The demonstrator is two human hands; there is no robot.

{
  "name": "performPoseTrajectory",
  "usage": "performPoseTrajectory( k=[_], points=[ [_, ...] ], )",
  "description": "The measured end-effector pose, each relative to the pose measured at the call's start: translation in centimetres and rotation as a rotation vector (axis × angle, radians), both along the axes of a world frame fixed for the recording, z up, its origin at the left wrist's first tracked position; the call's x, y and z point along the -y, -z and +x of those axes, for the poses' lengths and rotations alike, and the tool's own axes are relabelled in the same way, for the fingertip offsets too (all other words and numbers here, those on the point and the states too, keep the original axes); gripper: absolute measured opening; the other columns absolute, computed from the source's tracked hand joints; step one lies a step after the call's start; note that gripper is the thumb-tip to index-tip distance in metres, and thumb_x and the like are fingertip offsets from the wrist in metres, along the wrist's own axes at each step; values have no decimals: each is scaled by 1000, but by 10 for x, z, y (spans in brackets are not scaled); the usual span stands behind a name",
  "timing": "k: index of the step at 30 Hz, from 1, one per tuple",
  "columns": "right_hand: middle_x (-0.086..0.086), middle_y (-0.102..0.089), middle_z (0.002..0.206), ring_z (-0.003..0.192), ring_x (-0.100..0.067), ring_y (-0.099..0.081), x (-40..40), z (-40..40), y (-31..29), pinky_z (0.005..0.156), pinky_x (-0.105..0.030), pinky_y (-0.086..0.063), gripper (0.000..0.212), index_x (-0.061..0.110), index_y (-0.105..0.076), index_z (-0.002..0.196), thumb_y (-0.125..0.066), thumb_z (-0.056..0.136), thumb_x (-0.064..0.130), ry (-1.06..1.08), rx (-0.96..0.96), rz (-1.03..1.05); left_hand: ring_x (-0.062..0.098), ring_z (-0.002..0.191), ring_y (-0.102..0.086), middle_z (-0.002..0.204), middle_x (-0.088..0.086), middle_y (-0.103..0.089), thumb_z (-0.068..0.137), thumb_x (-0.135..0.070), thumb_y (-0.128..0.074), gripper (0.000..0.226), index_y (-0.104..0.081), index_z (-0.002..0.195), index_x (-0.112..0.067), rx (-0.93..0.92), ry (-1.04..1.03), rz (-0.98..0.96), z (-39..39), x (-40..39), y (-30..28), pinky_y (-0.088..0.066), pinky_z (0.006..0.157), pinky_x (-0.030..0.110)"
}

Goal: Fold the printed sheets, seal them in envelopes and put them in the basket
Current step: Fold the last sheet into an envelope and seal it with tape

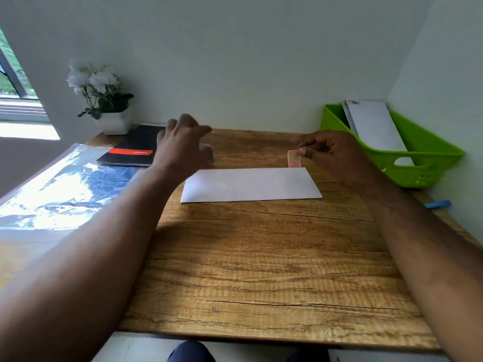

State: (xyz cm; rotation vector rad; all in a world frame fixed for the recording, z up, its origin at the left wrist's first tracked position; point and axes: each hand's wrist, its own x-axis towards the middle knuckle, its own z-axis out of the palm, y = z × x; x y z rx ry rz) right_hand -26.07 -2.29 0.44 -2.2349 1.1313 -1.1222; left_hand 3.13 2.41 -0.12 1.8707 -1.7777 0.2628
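We see the white envelope lying flat mid-desk, with our right hand pinching a small pink stamp just above its far right corner; our left hand hovers with fingers spread — holding nothing — near a black notebook, and the green basket at far right holds envelopes

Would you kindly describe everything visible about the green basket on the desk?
The green basket looks like moulded plastic, rectangular, with small perforations in its walls and an oval handle cut-out in the near end. It stands upright at the desk's far right corner, beside the wall. White envelopes lean inside it. Neither hand touches it.
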Motion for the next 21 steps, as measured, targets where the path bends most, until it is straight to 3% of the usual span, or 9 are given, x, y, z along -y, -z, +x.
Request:
performPoseTrajectory(
  k=[3,5,8,10,11,13,14,16,21],
  points=[
    [5,-69,97,82,12,-60,6,-4,0,76,-6,-47,17,10,-71,101,-67,86,15,10,-45,7,26,114,-52,125,6,-57,87,-21,-63,34,-67,122,-21,-70,180,-119,-42,-12,-8,-43,97,38],
    [1,-68,92,73,4,-59,8,-8,0,65,-5,-46,13,9,-70,99,-64,88,14,30,-77,34,22,112,-58,125,2,-61,90,-23,-61,27,-70,115,-21,-142,327,-11,-80,-19,-6,-45,96,32],
    [-6,-65,87,66,-13,-58,10,-12,6,57,-21,-51,2,14,-65,90,-63,89,14,46,-96,116,22,124,-51,134,2,-57,98,-34,-51,30,-69,117,-18,-28,382,152,-120,-22,3,-33,108,34],
    [-6,-62,86,65,-14,-58,12,-13,9,54,-22,-51,3,16,-62,88,-62,89,13,56,-112,144,23,132,-43,139,6,-54,100,-40,-45,38,-69,113,-14,84,363,233,-126,-20,7,-13,117,37],
    [-5,-62,86,64,-13,-58,12,-14,10,53,-21,-50,4,17,-61,87,-62,90,13,60,-114,160,24,131,-44,134,7,-57,100,-41,-44,38,-68,109,-12,86,353,258,-126,-19,8,-11,118,37],
    [-5,-62,87,65,-18,-61,12,-14,12,55,-24,-50,4,17,-61,88,-61,90,14,63,-114,195,26,115,-54,113,6,-66,97,-43,-50,34,-67,100,-13,24,338,275,-123,-18,13,-32,107,37],
    [-6,-64,88,66,-21,-62,13,-13,13,57,-26,-50,2,17,-62,89,-61,90,15,68,-116,212,24,104,-58,104,4,-67,95,-43,-54,30,-65,96,-15,-2,338,274,-121,-18,14,-43,93,35],
    [-7,-65,90,69,-24,-64,14,-12,15,64,-33,-52,4,15,-63,93,-62,90,18,74,-119,233,17,91,-56,97,-1,-64,91,-43,-60,24,-63,93,-19,-51,359,278,-119,-17,17,-44,73,30],
    [-5,-67,92,79,-19,-61,15,-9,16,74,-36,-53,11,13,-68,96,-64,88,20,72,-155,254,14,110,-50,121,-2,-56,93,-39,-59,28,-52,117,-27,-95,449,342,-115,-8,24,-41,86,26]
  ],
)
